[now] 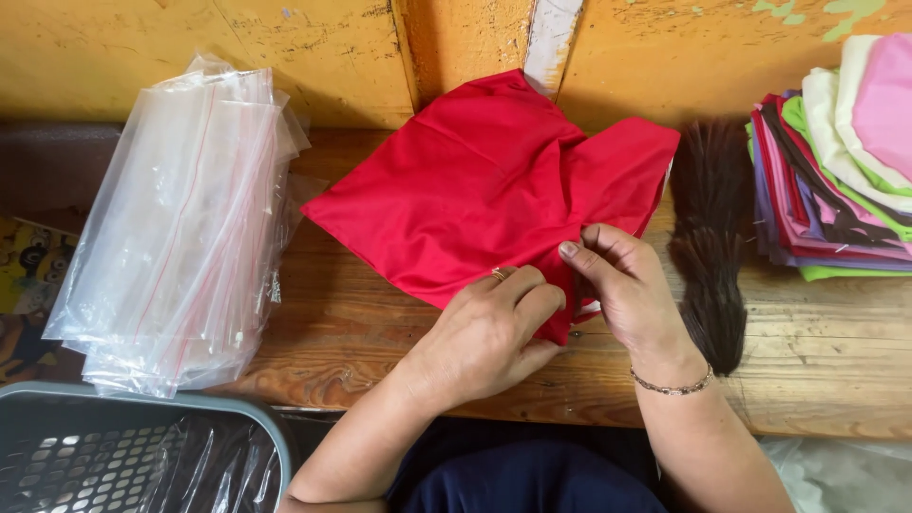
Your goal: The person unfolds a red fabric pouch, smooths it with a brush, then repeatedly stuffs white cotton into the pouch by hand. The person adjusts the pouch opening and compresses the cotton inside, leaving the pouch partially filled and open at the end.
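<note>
Left hand (494, 332) and right hand (617, 285), fingers pinching the near corner of the red cloth (475, 190), partly folded on the desk (807, 361); plastic bags (180, 228) left of the cloth lie unfilled.

Worn wooden bench (817, 370) against chipped yellow wall (114, 47).

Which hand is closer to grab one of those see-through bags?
Probably the left hand. It pinches the red cloth on the side nearer the clear bag stack; the right hand sits farther away.
</note>
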